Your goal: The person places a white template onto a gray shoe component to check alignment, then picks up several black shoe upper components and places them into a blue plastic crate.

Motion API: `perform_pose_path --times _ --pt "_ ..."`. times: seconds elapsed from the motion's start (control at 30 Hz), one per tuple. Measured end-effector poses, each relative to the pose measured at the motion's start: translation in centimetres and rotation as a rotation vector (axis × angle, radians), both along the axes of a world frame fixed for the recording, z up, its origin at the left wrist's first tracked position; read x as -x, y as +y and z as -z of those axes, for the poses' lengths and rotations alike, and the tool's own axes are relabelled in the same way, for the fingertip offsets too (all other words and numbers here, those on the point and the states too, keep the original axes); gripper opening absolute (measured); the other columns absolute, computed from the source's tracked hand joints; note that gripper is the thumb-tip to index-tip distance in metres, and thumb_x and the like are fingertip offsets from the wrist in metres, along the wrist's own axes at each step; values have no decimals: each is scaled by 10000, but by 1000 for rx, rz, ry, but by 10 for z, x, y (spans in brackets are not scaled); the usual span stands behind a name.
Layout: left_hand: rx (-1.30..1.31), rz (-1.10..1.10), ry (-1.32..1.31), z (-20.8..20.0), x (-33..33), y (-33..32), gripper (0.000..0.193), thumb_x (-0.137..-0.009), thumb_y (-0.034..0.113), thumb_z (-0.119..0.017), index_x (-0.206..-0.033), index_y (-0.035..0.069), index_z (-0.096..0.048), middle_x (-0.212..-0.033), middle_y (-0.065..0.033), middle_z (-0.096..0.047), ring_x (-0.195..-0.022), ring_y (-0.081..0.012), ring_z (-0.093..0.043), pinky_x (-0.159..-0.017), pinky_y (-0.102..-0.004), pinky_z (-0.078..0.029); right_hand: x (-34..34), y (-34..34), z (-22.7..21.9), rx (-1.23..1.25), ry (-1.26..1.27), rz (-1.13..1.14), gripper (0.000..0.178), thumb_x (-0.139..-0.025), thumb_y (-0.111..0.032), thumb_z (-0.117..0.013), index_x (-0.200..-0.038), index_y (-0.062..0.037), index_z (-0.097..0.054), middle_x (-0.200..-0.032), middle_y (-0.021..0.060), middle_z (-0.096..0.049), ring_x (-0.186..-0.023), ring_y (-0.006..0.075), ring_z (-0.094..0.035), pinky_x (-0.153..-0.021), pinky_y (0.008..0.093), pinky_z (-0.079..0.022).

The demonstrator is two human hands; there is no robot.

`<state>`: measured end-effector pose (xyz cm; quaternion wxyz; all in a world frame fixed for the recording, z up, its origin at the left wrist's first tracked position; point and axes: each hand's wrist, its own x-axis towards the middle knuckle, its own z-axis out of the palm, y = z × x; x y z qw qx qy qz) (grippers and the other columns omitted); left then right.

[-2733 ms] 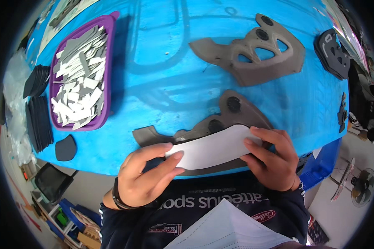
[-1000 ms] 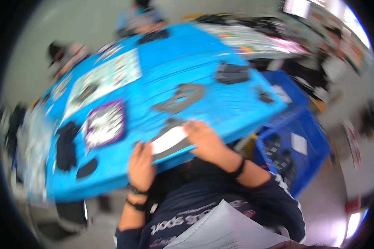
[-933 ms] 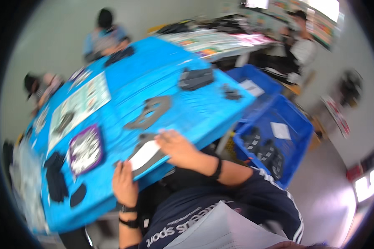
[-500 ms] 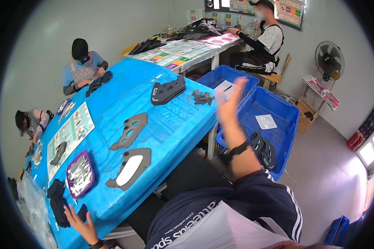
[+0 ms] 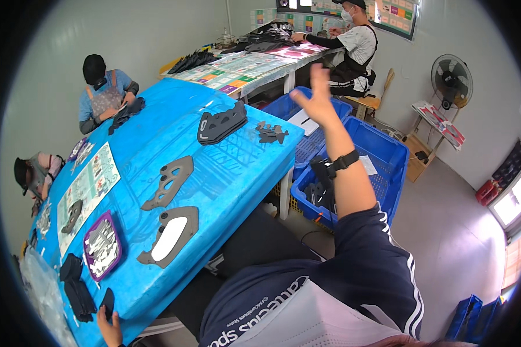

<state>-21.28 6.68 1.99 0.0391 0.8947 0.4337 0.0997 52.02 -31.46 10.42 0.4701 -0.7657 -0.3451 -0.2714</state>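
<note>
My left hand (image 5: 110, 331) is low at the left, at the table's near edge. Its fingers close around the near end of a small black flat piece (image 5: 107, 299). Beside it lies a stack of black strips (image 5: 79, 298). My right hand (image 5: 320, 104) is raised above the blue crates, empty, with the fingers apart. A black strap circles that wrist. On the table lie a grey cut-out panel with a white oval patch (image 5: 171, 238) and a grey panel with openings (image 5: 171, 182). A stack of similar dark panels (image 5: 222, 123) sits farther off.
A purple-rimmed tray (image 5: 119, 243) of pale pieces stands on the blue-covered table (image 5: 214, 173). Small dark scraps (image 5: 271, 133) lie at its right corner. Blue crates (image 5: 396, 191) stand right of the table. Three people work around the tables; a fan (image 5: 451, 81) stands at the right.
My left hand has come down onto the small black piece and closed at its near end. My right hand stays raised and open, slightly turned. The whole view has shifted a little.
</note>
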Motion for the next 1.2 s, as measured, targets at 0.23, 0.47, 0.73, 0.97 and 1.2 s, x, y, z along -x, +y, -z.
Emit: perform_pose_path --times 0.23,0.47,0.73,0.97,1.2 --pt "-165 -7 -112 46 45 48 548 -763 172 -751 -1230 35 -501 -1261 -174 -488 -1157 -374 -473 -1004 -445 -368 -58 -32 -3 -1077 357 672 939 -794 -154 -643 -1545 -121 -80 -1564 274 -83 -1454 422 -89 -1166 454 -158" --pt "173 -18 -176 33 45 64 701 -676 124 -809 -1296 65 -488 -1225 -139 -528 -1118 -342 -497 -982 -428 -406 -111 -37 20 -219 566 364 923 -782 -278 -669 -1533 -107 -161 -1504 283 -276 -1370 437 -308 -1132 456 -253" --pt "286 -16 -84 6 40 71 680 -575 1 -817 -1212 75 -592 -1186 -89 -597 -1055 -250 -578 -826 -361 -497 -119 -34 71 57 538 607 967 -737 -341 -676 -1500 8 -195 -1374 275 -479 -1300 399 -445 -1109 414 -306" --pt "247 49 -145 3 37 61 610 -639 57 -836 -1200 50 -597 -1141 -105 -607 -1095 -255 -582 -926 -367 -483 -34 61 81 246 -88 228 694 -801 -208 -645 -1399 36 -391 -1351 246 -502 -1290 367 -453 -1090 415 -338" --pt "287 -138 -1 -25 0 40 613 -623 67 -824 -1205 66 -633 -1046 -129 -676 -938 -255 -634 -833 -346 -505 181 171 69 544 -449 -954 531 -831 -383 -693 -1232 -48 -593 -1236 148 -601 -1138 330 -556 -970 413 -449"
